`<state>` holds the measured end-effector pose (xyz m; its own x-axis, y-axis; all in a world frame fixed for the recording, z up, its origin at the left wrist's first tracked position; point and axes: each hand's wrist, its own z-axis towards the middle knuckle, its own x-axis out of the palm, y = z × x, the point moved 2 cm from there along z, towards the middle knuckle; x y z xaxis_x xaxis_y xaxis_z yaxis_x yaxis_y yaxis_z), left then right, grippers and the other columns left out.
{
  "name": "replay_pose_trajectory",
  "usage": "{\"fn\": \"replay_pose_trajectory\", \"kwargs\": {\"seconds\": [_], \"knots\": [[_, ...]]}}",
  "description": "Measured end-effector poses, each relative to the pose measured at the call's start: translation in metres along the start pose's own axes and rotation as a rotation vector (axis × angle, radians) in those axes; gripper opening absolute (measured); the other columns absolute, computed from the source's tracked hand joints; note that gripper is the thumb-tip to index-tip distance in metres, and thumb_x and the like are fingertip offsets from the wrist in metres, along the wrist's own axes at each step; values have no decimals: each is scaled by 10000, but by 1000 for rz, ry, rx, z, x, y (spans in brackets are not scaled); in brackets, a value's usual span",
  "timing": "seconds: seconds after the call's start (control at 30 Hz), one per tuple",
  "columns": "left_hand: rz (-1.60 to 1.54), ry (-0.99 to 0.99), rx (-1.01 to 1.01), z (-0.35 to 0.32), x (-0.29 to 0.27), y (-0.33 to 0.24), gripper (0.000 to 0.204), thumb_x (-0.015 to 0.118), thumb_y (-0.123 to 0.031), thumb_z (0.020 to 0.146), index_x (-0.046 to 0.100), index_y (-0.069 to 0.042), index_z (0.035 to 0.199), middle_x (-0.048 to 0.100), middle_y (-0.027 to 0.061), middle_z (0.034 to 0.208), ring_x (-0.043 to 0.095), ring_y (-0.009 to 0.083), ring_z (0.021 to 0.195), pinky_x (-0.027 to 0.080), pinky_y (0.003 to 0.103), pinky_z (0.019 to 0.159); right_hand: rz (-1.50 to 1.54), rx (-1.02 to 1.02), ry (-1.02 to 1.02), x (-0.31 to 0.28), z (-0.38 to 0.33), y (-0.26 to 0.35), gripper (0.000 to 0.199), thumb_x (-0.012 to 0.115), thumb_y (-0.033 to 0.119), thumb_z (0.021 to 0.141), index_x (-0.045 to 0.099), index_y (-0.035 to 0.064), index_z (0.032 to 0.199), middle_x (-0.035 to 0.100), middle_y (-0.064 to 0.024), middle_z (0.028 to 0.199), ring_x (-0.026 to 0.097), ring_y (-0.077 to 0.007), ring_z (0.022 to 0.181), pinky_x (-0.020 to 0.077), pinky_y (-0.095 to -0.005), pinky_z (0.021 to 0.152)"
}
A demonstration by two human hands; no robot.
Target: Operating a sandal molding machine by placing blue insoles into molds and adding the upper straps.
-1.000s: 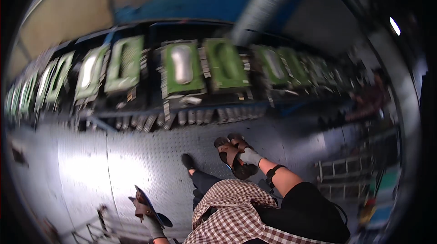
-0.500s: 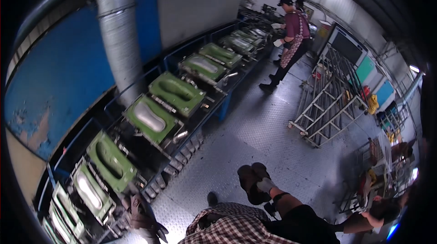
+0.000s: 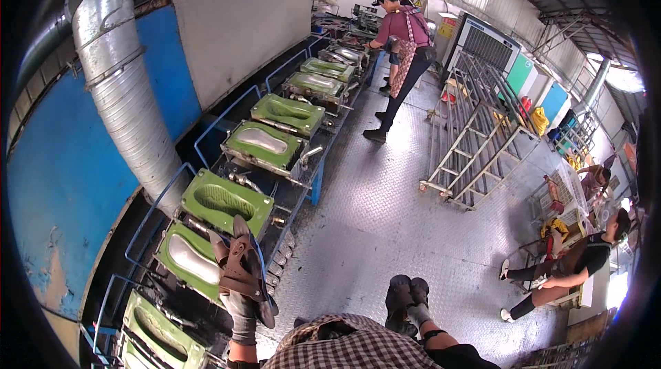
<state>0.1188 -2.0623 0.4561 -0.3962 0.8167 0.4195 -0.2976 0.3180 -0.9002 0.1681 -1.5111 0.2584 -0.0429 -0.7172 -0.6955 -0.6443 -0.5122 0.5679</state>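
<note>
My left hand (image 3: 240,306), gloved, is clamped on the heel end of brown sandals (image 3: 242,259), held up at the edge of the mold line; fingers mostly hidden. Right hand (image 3: 417,314) grips dark sandals (image 3: 399,300) low over the floor; exact finger wrap, can't tell. Judgement: light, flexy soles, soft straps, not fragile, low slip in gloves. Hold at heel, keep off straps.

Count: sandals look like two per hand, overlapping. Green footbed molds (image 3: 227,182): at least eight. Floor racks (image 3: 475,152): one clear. Co-workers (image 3: 407,30): at least four.
</note>
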Motion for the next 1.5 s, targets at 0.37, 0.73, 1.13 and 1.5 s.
{"fn": "replay_pose_trajectory", "kwargs": {"seconds": [0.37,0.73,1.13,1.5], "knots": [[455,-14,124,102,104,59,502,662,-359,962,545,-21,1313,632,41,1172,630,147,972,520,296,842,13,172,-67,-19,94,11,445,623,138,835,628,-45,1241,672,-211,1203,632,-321,1136,485,-360,937],[-96,-318,-339,186,278,179,294,644,-248,958,629,-19,1143,689,54,1000,672,161,826,546,313,678,340,77,24,-75,313,38,370,633,129,883,643,-9,1226,690,-161,1085,674,-272,884,524,-381,754],[-147,-305,-174,278,390,237,430,691,-274,942,578,10,1244,674,85,1139,675,198,968,553,339,813,102,-128,140,-123,481,199,485,546,-26,791,582,-74,1273,666,-178,1174,635,-268,1073,510,-365,899],[-160,-265,-223,438,449,343,467,700,-323,920,578,-27,1261,671,46,1104,665,166,910,537,317,770,76,-228,100,-131,641,274,502,640,87,797,603,-52,1278,669,-181,1229,632,-285,1157,496,-381,954]]}}
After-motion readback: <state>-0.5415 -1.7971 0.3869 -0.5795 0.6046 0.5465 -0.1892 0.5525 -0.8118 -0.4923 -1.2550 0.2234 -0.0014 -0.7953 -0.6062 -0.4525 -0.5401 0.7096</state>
